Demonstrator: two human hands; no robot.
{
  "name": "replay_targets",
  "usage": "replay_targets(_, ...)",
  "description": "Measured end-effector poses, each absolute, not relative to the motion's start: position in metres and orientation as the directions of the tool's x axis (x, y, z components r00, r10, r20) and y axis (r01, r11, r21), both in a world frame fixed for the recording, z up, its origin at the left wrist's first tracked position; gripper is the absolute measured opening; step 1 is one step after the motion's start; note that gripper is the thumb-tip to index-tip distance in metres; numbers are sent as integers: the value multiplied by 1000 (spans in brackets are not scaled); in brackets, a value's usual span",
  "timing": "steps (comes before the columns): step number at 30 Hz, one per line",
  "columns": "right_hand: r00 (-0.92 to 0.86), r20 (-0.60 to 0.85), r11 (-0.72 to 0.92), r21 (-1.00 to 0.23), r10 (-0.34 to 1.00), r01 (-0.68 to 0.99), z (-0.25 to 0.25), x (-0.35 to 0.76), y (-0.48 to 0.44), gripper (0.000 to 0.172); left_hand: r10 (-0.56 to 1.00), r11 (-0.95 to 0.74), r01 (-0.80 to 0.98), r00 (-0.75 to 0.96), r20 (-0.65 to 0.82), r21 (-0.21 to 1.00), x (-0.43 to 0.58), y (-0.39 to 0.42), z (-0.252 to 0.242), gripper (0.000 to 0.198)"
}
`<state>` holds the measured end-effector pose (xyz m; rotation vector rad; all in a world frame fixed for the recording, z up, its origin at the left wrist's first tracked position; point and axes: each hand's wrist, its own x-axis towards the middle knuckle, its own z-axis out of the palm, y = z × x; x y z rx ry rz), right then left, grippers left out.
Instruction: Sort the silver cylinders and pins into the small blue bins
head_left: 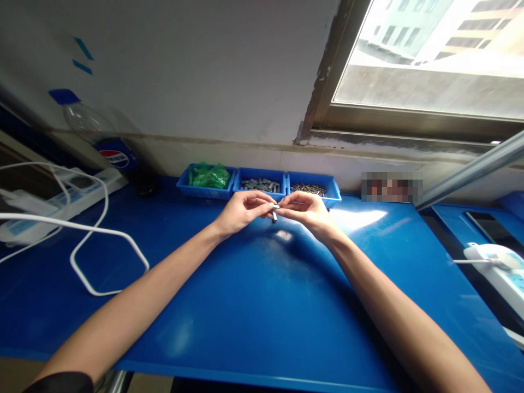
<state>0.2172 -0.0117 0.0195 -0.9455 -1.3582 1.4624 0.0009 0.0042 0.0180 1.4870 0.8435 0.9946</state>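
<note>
Both hands meet over the blue table, in front of the parts bins. My left hand [244, 212] pinches a small light-grey piece [275, 210] between thumb and fingertips. From the other side, the fingertips of my right hand [308, 210] are closed on the same piece. Its lower end looks dark and points down; the fingers cover much of it, so its exact kind is unclear. Just behind the hands is a blue bin [236, 188] of small grey metal blocks [262, 184]. To its right, another bin [335, 188] has thin brass-coloured pins or screws [309, 189].
A third bin [184, 189] contains green plastic [209, 176]. On the left are a Pepsi bottle [117, 155], a power strip [28, 218] and looping white cables [131, 240]. Another power strip [501, 273] and a phone [493, 229] lie right of the table [229, 316].
</note>
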Motion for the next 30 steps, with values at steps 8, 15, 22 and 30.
replay_targets(8, -313, 247, 320, -924, 917, 210, 4, 221, -5, 26, 974, -180, -117, 114, 193, 977, -4, 14, 13, 33)
replay_targets(15, -545, 421, 682, -551, 725, 481, -3, 219, -9, 20, 980, -163, -181, 86, 181, 970, -6, 18, 12, 36)
replay_targets(22, -646, 354, 734, -391, 677, 555, -8, 220, -8, 20, 980, -132, -176, 128, 156, 976, -2, 10, 21, 26)
replay_targets(30, -565, 326, 649, -459, 758, 607, -3, 228, -6, 22, 978, -134, -118, 146, 151, 984, -4, 10, 22, 26)
